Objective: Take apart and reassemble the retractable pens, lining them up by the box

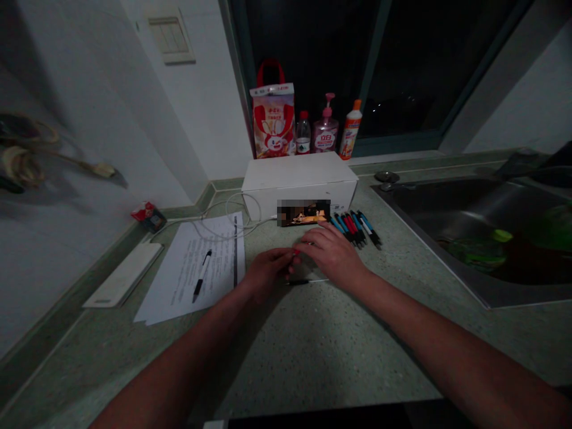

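Over the middle of the counter, my left hand [267, 267] has its fingers closed on a small red piece [296, 252], which looks like part of a pen and is mostly hidden. My right hand [336, 254] is curled palm down, its fingertips meeting at the same piece. Just below the hands lies a black pen part [298, 282] with a thin pale stick beside it. Several click pens in blue, red and white [353, 229] lie side by side beyond my right hand. A phone [304, 213] with a lit screen leans against a white box [299, 173].
At left, a black-and-white pen [202, 275] rests on printed sheets [179, 262], beside a white flat device [125, 277] and a cable. A metal sink [447, 274] is at right. Bottles [325, 134] and a red bag [273, 122] stand behind the box.
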{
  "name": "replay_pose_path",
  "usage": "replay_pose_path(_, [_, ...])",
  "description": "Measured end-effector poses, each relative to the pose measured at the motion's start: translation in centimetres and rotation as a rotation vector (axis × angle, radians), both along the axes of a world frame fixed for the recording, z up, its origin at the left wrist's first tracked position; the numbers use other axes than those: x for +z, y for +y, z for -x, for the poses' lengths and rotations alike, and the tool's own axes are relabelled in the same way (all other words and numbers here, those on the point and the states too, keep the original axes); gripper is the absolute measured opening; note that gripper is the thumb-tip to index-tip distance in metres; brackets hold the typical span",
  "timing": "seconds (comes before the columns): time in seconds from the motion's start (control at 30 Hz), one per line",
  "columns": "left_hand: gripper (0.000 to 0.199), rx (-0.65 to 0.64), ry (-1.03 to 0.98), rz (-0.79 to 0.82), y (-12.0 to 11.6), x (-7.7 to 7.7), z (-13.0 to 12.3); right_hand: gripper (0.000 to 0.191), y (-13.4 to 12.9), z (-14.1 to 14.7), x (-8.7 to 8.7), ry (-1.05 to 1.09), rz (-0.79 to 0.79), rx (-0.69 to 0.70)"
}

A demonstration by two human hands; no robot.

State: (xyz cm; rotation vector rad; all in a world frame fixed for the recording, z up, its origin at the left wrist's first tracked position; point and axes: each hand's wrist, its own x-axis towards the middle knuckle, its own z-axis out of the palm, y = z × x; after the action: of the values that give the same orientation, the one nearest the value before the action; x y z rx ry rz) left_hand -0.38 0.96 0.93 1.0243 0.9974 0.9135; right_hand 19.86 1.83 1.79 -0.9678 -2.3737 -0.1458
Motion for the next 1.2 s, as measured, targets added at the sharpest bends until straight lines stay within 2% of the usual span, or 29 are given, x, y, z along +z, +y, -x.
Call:
replay_pose_path(0.1, [0.024,0.051,0.128,-0.051,0.4,-0.1,0.2,0.03,0.0,0.1,-0.7,0.148,0.159,-0.104])
replay_pose_path(0.17, [0.019,0.073,0.286,-0.119,0.6,-0.3,0.4,0.03,0.1,0.2,-1.4,0.303,0.291,-0.205])
replay_pose_path(0.27, [0.012,0.044,0.587,-0.322,0.8,-0.8,0.6,0.029,0.4,0.1,-2.3,0.508,0.429,-0.25])
replay_pose_path(0.33, [0.01,-0.003,0.782,-0.496,1.0,-1.3,0.7,0.026,0.7,-0.1,-2.6,0.489,0.416,-0.247])
replay_pose_path(0.47, [0.011,-0.121,1.012,-0.75,1.3,-1.7,0.6,0.022,1.1,-0.2,-2.6,0.211,0.332,-0.209])
replay_pose_path(0.6, [0.01,-0.15,1.079,-0.811,1.5,-1.6,0.5,0.021,1.1,0.1,-2.6,0.025,0.332,-0.188])
replay_pose_path(0.83, [0.011,-0.109,1.041,-0.818,0.5,-0.7,0.8,0.02,1.2,-0.2,-3.1,-0.015,0.33,-0.191])
replay_pose_path(1.0, [0.011,-0.371,1.038,-0.971,-1.0,0.3,0.5,0.021,1.1,-0.4,-2.7,0.038,0.318,-0.189])
replay_pose_path(1.07, [0.007,-0.408,1.058,-1.011,-1.2,0.3,0.3,0.02,0.8,-0.3,-2.0,0.075,0.296,-0.162])
replay_pose_path(1.2, [0.008,-0.239,1.078,-0.958,-0.8,-0.1,0.4,0.023,0.1,-0.1,-0.9,0.046,0.273,-0.045])
